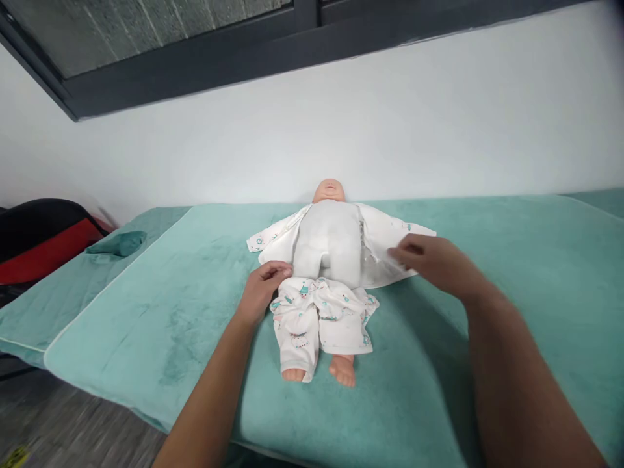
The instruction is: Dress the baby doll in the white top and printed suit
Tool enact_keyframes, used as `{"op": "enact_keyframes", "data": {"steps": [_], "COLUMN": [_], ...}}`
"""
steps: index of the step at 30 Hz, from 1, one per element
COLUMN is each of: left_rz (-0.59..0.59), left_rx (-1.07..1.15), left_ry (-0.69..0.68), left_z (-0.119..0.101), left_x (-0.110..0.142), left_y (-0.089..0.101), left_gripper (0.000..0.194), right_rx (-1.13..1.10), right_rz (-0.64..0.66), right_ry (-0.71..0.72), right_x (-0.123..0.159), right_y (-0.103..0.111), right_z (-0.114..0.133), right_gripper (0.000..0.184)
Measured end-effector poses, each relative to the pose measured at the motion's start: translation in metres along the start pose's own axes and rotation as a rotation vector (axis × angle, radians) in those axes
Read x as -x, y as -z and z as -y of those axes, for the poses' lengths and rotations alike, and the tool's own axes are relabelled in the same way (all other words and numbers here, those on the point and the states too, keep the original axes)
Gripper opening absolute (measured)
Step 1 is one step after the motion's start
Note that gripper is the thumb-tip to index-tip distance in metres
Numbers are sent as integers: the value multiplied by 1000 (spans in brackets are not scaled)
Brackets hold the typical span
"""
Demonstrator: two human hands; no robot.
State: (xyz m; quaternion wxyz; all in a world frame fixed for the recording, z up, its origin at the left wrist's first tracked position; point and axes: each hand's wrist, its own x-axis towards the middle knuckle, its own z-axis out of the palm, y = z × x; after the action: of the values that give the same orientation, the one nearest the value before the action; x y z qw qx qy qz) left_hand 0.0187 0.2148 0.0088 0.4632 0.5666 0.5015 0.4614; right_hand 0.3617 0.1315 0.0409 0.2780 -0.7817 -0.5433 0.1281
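Observation:
A baby doll (330, 244) lies on its back on the teal bed cover (170, 312), head toward the wall. Its white printed jacket (390, 240) is spread open beside the white cloth torso. White printed trousers (319, 318) sit bunched around its legs, with both bare feet showing. My left hand (263, 286) has its fingers curled at the doll's left hip, at the trouser waistband. My right hand (431, 260) pinches the edge of the open jacket on the doll's right side.
A white wall and a dark window frame (195, 65) stand behind the bed. A lower teal mattress (58, 299) with a folded teal cloth (119, 244) lies to the left. A black and red object (43, 240) sits at the far left. Grey floor (73, 429) shows below.

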Motion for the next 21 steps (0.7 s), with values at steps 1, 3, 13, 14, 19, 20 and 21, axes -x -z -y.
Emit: {"op": "enact_keyframes", "data": {"steps": [1,3,13,14,19,20,21], "left_rz": [101,251,772,800,754,725,701], "left_rx": [-13,-45,-72,-70,-45,-43,-42], "left_ry": [28,54,31,46,28,13,6], "left_z": [-2,-6,-17,-17,-15,-14,-14], "left_x": [4,9,25,27,31,31,32], "left_y": [1,4,32,33,32,31,31], "left_gripper": [23,24,26,29,26,27,29], "right_rx": [-102,-271,-245,-215,-190,-210,-238], "right_rz": [99,330,584,565,549,543,529], "right_ry": [121,309,543,536,563,577,590], "right_x": [4,15,31,32,36,36,35], "right_y": [-7,-19,-23,-24,-30,-31,-32], "right_z": [15,44,67,67,72,73,73], "right_gripper": [28,24,15,15,17,17,17]}}
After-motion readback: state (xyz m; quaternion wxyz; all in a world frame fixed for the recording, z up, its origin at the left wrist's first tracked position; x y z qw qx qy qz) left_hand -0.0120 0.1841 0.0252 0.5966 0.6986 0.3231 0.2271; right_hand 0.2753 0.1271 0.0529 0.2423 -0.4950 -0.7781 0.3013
